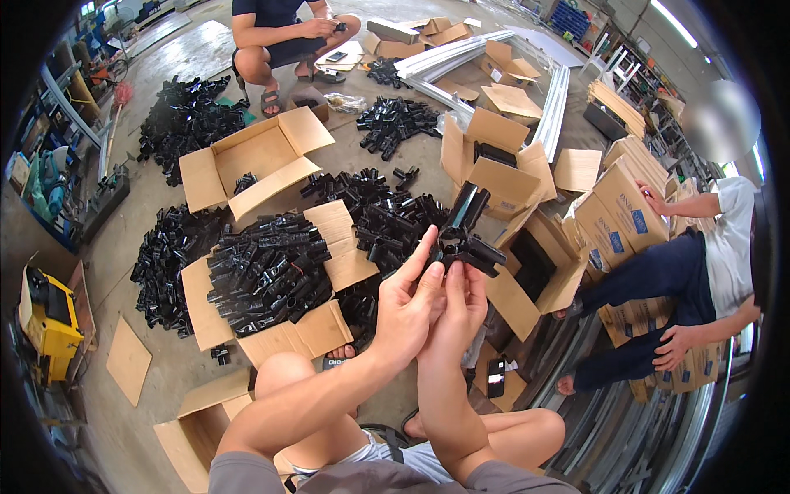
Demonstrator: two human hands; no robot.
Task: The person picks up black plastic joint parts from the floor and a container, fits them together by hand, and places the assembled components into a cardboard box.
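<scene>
Up in front of me, both hands hold one glossy black pipe connector point(467, 216) with short tubular arms pointing different ways. My left hand point(407, 317) grips it from the left, its index finger stretched up along the side and the thumb pressed below. My right hand point(454, 306) pinches the lower end, thumb and fingers close together. Behind the connector lies a loose heap of similar black pieces point(387, 216). An open cardboard box point(202, 309) left of my hands is piled high with black connectors point(267, 267).
An empty open box point(255, 148) stands farther back. Other heaps point(185, 119) lie on the floor. A person point(288, 33) squats at the far side; another point(683, 263) sits at right beside stacked cartons point(625, 218). Metal profiles point(609, 412) and a phone point(496, 377) lie low right.
</scene>
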